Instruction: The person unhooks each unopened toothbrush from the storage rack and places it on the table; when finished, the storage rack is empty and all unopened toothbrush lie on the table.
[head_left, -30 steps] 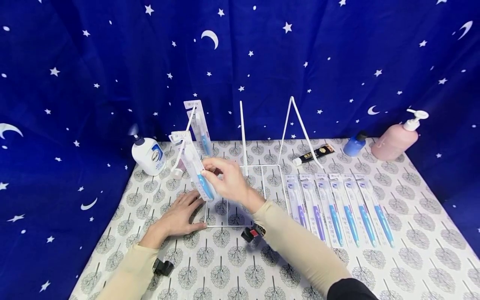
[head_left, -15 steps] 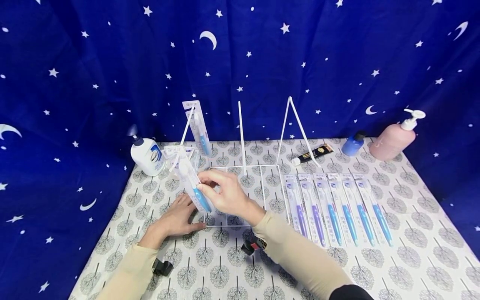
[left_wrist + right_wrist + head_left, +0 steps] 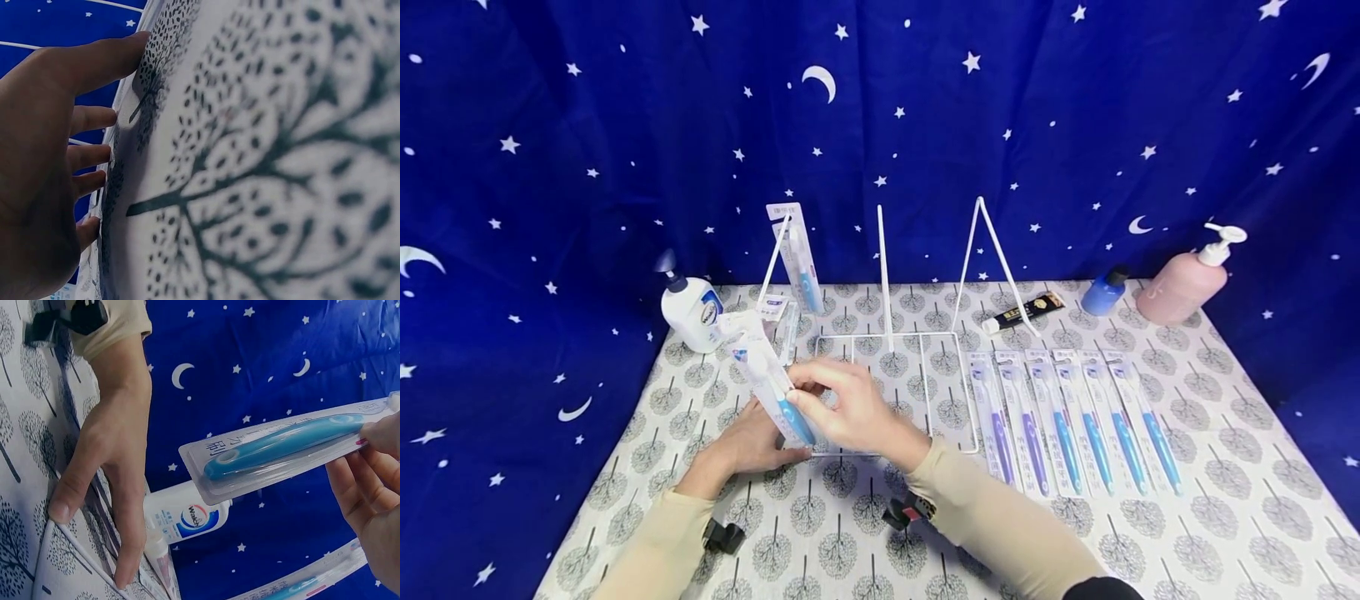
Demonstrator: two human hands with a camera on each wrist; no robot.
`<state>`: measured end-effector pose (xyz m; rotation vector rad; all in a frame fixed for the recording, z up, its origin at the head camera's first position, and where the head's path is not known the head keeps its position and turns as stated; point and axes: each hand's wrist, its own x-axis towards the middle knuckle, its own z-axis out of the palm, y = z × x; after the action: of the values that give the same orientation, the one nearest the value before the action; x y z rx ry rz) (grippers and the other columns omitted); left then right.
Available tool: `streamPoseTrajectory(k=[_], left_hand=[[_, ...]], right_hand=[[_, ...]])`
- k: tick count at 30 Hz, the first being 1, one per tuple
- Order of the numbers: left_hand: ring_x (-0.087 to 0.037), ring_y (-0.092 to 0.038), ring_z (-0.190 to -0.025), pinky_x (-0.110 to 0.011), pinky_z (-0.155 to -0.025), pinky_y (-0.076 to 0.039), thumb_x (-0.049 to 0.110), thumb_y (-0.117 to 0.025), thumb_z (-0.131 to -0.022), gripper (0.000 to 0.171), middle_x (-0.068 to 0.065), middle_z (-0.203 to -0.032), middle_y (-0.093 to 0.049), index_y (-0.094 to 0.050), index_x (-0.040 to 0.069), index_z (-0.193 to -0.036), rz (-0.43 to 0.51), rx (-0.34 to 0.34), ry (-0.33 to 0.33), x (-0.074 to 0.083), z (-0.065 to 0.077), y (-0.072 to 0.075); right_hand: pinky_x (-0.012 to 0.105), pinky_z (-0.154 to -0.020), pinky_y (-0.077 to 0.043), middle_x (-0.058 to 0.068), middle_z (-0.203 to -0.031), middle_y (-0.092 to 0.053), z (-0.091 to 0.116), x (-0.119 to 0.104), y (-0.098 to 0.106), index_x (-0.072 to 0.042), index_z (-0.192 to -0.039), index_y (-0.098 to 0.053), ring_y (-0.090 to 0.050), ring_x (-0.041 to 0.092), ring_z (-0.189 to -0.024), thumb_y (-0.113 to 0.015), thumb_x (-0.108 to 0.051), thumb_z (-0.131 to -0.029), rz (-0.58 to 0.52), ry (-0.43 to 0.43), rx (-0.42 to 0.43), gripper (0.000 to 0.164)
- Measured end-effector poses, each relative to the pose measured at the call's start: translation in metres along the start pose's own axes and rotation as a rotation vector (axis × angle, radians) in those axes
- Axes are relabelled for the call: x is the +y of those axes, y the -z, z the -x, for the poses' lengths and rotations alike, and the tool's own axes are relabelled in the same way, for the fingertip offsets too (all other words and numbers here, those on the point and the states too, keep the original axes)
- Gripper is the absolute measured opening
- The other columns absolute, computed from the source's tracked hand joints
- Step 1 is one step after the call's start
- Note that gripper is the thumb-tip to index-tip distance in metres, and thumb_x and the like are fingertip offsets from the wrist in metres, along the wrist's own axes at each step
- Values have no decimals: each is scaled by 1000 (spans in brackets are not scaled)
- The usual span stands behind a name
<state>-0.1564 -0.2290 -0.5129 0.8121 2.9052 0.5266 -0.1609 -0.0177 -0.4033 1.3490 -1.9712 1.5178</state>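
My right hand (image 3: 853, 408) pinches a blue packaged toothbrush (image 3: 765, 379) by its lower half, between thumb and fingers. The package leans up and left, and its top overlaps the front end of a white wire rack's left prong (image 3: 774, 260). Whether it still hangs on that wire I cannot tell. In the right wrist view the blue handle (image 3: 281, 445) shows through clear plastic. My left hand (image 3: 745, 442) rests on the table at the rack base's (image 3: 887, 335) front left corner, fingers extended, thumb on the wire. Farther back on the left prong hangs another packaged toothbrush (image 3: 803, 262).
Several packaged toothbrushes (image 3: 1093, 425) lie in a row on the right. A black toothpaste tube (image 3: 1026, 314), a blue bottle (image 3: 1103, 293) and a pink pump bottle (image 3: 1183, 287) are behind them. A white pump bottle (image 3: 691, 317) stands left, beside a flat package (image 3: 772, 307).
My right hand has drawn the toothbrush package down and forward along the left prong, uncovering a flat package behind it. The left hand has stayed in place.
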Motion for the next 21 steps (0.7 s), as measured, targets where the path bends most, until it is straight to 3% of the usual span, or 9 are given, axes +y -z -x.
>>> streamPoseTrajectory(k=[8,14,17,21], left_hand=[[-11,-27,-134,-44,-112,-20,60,-66,-70,87,16,-146,-30,-22,38,-142,50,11,-6,1,-2,-1],[-11,-31,-133,-45,-112,-17,73,-53,-71,78,16,-143,-37,-27,45,-139,28,1,18,1,1,-3],[-18,-28,-135,-49,-113,-13,73,-53,-71,78,4,-144,-37,-33,38,-138,-9,-5,34,1,3,-1],[-28,-19,-138,-50,-113,-11,69,-55,-73,88,-10,-150,-24,-30,22,-143,-74,-26,42,1,4,1]], right_hand=[[13,-72,-52,6,-86,-66,-1,-14,4,-3,-99,-63,-60,7,-77,-62,-2,-81,-44,85,15,18],[15,-71,-52,6,-86,-66,1,-31,18,-2,-99,-63,-60,7,-77,-61,-1,-81,-61,135,26,18],[15,-70,-52,7,-86,-66,2,-38,28,0,-99,-63,-60,8,-76,-61,-1,-82,-63,173,30,17],[17,-69,-53,10,-86,-66,5,-46,43,3,-97,-62,-61,10,-75,-60,1,-82,-71,220,46,16]])
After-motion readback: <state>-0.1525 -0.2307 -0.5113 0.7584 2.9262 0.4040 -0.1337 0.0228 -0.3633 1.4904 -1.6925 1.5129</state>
